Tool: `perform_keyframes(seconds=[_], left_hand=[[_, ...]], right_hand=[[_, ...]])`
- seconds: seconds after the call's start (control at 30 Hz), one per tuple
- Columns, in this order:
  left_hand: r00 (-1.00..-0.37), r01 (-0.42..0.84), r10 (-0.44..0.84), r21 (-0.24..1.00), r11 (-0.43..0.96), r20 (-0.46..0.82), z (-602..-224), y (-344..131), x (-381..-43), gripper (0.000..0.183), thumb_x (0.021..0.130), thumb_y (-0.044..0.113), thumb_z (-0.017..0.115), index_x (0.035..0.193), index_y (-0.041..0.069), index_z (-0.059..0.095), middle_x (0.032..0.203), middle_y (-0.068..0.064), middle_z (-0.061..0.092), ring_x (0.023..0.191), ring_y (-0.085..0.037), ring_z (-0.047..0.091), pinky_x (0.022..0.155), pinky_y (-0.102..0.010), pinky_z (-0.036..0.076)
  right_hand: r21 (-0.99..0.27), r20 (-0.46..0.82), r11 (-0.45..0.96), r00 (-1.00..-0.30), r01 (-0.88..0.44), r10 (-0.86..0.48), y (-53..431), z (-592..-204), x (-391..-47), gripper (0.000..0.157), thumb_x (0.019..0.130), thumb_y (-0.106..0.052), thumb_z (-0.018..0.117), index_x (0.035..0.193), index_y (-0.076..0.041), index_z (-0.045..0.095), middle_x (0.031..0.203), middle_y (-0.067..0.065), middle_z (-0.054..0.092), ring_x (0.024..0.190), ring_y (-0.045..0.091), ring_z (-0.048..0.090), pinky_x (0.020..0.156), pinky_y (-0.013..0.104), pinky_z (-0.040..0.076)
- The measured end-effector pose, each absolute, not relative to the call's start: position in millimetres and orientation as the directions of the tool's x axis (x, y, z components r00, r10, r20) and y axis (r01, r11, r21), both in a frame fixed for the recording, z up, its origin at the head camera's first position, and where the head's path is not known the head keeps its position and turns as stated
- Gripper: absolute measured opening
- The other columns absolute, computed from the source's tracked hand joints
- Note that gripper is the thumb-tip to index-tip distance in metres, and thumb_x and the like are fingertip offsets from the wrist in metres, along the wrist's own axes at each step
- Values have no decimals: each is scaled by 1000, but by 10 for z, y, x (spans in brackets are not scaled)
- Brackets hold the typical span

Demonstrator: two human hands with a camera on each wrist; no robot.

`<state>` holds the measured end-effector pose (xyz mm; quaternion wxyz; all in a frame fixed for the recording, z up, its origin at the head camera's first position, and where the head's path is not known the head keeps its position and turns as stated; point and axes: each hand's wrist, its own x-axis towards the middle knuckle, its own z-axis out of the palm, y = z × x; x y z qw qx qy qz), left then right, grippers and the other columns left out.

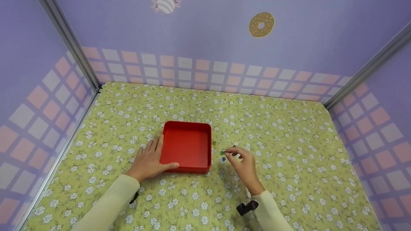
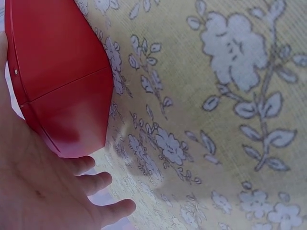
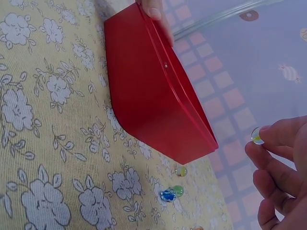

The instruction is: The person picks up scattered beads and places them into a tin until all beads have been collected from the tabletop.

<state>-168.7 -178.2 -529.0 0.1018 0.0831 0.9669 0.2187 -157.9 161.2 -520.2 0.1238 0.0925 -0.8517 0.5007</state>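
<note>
A square red box (image 1: 185, 149) stands on the flowered cloth, its inside bare in the head view. My left hand (image 1: 151, 158) rests against the box's left wall with straight fingers, the thumb lying on the front rim. To the right of the box, my right hand (image 1: 245, 165) pinches a clear glass marble (image 3: 257, 136) with a yellow-green core between thumb and forefinger, lifted off the cloth. Loose marbles lie near it: a blue marble (image 3: 167, 195), a green marble (image 3: 178, 190) and a clear yellowish marble (image 3: 181, 171). Brownish ones are partly hidden behind the right hand.
The yellow-green flowered cloth (image 1: 289, 144) covers the table. Purple panels with pink and white squares (image 1: 202, 73) stand at the back, left and right, joined by grey metal posts (image 1: 72, 41).
</note>
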Motion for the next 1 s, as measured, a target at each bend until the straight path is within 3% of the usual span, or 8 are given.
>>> perform_keyframes(seconds=[0.1, 0.23, 0.37, 0.7, 1.0], left_hand=[[-965, 122, 209, 436, 892, -159, -5285, -1784, -1699, 122, 74, 82, 54, 157, 15, -5, 164, -13, 8, 149, -39, 12, 113, -70, 8], [-966, 127, 212, 440, 889, -150, -5310, -1745, -1700, 123, 73, 83, 54, 157, 15, -5, 164, -13, 9, 149, -40, 14, 113, -71, 8], [-967, 124, 208, 444, 888, -146, -5341, -1717, -1685, 124, 72, 85, 52, 157, 15, -5, 164, -14, 10, 148, -41, 15, 112, -71, 8], [-971, 130, 201, 414, 901, -132, -5320, -1762, -1656, 125, 71, 86, 50, 157, 12, -2, 163, -16, 12, 147, -43, 17, 112, -72, 9], [-965, 127, 207, 405, 905, -159, -5294, -1766, -1699, 124, 73, 83, 53, 157, 13, -4, 163, -14, 9, 148, -42, 15, 113, -71, 7]], right_hand=[[-825, 301, 491, -953, -280, -38, 1582, -5194, -1581, 12, 91, -26, 69, 98, -19, 76, 97, -9, 73, 84, 8, 60, 74, 29, 42], [-840, 274, 477, -961, -258, -36, 1514, -4993, -1504, 9, 91, -17, 68, 96, -17, 75, 96, 0, 75, 87, 15, 61, 76, 33, 42], [-851, 261, 464, -965, -244, -29, 1477, -4946, -1507, 9, 89, -9, 69, 96, -8, 74, 98, 9, 74, 90, 24, 61, 78, 42, 43], [-848, 294, 442, -954, -291, -65, 1447, -5196, -1597, 10, 88, -22, 71, 96, -18, 76, 95, -7, 74, 89, 15, 59, 77, 41, 43], [-837, 307, 452, -948, -308, -77, 1386, -5208, -1585, 15, 88, -28, 72, 95, -16, 77, 94, -9, 73, 88, 14, 61, 77, 35, 45]])
